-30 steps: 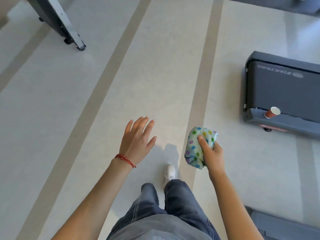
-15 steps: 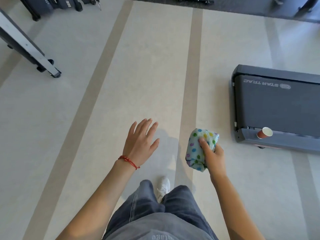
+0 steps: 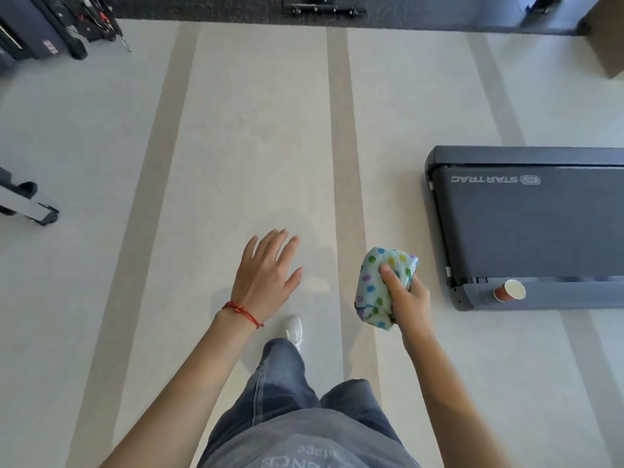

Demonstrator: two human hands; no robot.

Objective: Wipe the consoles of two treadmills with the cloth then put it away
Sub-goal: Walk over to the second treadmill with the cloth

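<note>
Head view: a treadmill (image 3: 526,228) deck is seen at the right of the frame, no console being visible. The left hand (image 3: 266,278) is held spread and empty at centre. The cloth (image 3: 378,292), right of centre, is gripped bunched in the right hand (image 3: 407,298); it is judged soft and light, best held bunched.
</note>
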